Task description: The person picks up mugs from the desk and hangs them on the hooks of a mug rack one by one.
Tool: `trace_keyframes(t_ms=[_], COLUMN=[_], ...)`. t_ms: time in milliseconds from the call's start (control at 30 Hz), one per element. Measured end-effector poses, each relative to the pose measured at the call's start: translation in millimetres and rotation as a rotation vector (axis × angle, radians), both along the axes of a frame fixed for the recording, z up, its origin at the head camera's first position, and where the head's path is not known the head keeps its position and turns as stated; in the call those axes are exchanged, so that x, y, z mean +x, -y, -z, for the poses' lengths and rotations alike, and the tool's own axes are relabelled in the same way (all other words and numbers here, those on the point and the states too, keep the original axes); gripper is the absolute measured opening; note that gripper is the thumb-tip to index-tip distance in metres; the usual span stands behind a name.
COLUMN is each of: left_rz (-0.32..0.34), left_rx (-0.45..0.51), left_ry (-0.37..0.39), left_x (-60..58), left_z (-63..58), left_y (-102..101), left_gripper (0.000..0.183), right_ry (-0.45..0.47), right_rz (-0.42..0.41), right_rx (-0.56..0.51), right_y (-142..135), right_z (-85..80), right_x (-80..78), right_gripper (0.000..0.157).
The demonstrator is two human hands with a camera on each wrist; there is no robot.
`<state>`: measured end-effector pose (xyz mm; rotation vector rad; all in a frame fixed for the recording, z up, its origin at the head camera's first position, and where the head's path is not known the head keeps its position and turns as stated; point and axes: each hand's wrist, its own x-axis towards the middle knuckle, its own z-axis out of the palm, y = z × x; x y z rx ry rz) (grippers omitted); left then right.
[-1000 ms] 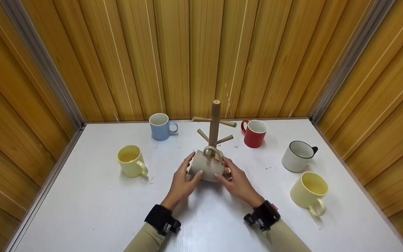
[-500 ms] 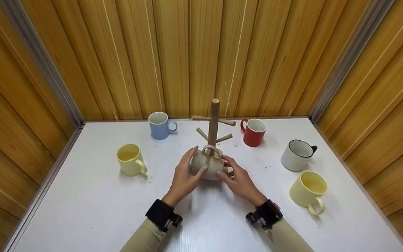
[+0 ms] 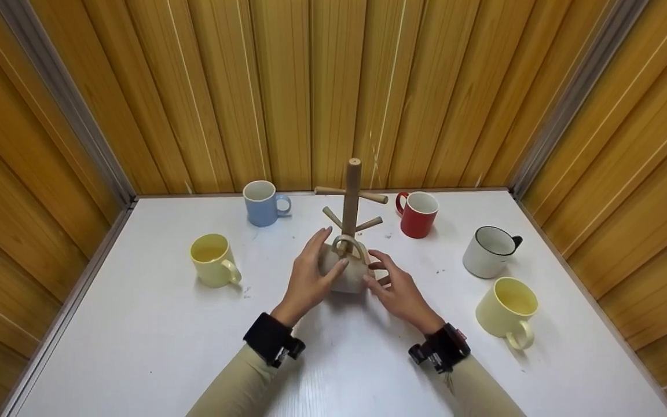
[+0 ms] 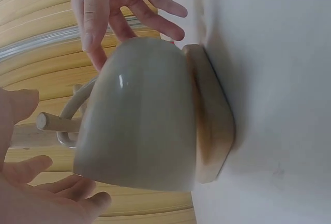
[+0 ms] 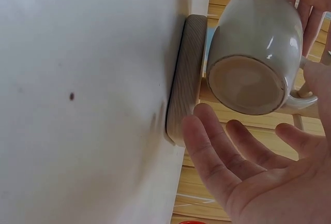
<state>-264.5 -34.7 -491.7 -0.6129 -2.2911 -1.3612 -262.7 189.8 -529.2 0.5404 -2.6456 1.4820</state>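
A grey-beige mug (image 3: pixel 350 282) hangs on its side from the wooden mug rack (image 3: pixel 352 197), its handle uppermost. In the left wrist view a peg (image 4: pixel 57 122) passes through the handle loop, and the mug (image 4: pixel 139 115) lies close to the wooden base (image 4: pixel 214 125). My left hand (image 3: pixel 307 281) stands around the mug's left side with relaxed, spread fingers. On the other side my right hand (image 3: pixel 400 292) has its fingers spread beside the mug's bottom (image 5: pixel 245 85). Whether either thumb still touches the mug I cannot tell.
A blue mug (image 3: pixel 262 205) and a yellow mug (image 3: pixel 212 260) stand on the left. Toward the right are a red mug (image 3: pixel 418 215), a white mug with a black handle (image 3: pixel 487 253) and another yellow mug (image 3: pixel 505 310). Wood-patterned walls (image 3: pixel 333 87) enclose the white table (image 3: pixel 154 324).
My hands held the mug from both sides; now their fingers have loosened around it. The left hand has shifted slightly forward. The mug has settled on the peg, and the other mugs have stayed put.
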Motion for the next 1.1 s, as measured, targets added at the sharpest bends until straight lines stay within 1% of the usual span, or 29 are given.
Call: trace_keyframes(t_ms=[133, 233, 500, 833, 933, 1100], left_rz=[0.002, 0.006, 0.022, 0.046, 0.061, 0.086], left_rx=[-0.012, -0.018, -0.036, -0.046, -0.046, -0.032], left_ry=[-0.013, -0.024, -0.008, 0.005, 0.003, 0.0], left_x=[-4.4, -7.8, -13.3, -18.5, -19.8, -20.9], left_z=[-7.2, -10.1, -16.6, -16.5, -16.0, -15.7], left_y=[-0.8, -1.4, -4.8, -9.1, -10.1, -12.1], left_gripper=[0.069, 0.069, 0.072, 0.072, 0.07, 0.069], right_ry=[-0.016, -0.03, -0.023, -0.054, -0.082, -0.118], right_rz=[0.003, 0.005, 0.051, 0.106, 0.136, 0.18], right_rx=[-0.011, -0.011, 0.028, 0.071, 0.083, 0.071], right_y=[-1.6, -3.0, -6.5, -11.7, -13.7, -16.9], right_z=[-4.5, -8.1, -18.8, -39.3, -42.2, -44.7], right_x=[-2.6, -4.6, -12.6, -29.4, -35.6, -45.1], right_gripper=[0.057, 0.058, 0.06, 0.057, 0.054, 0.051])
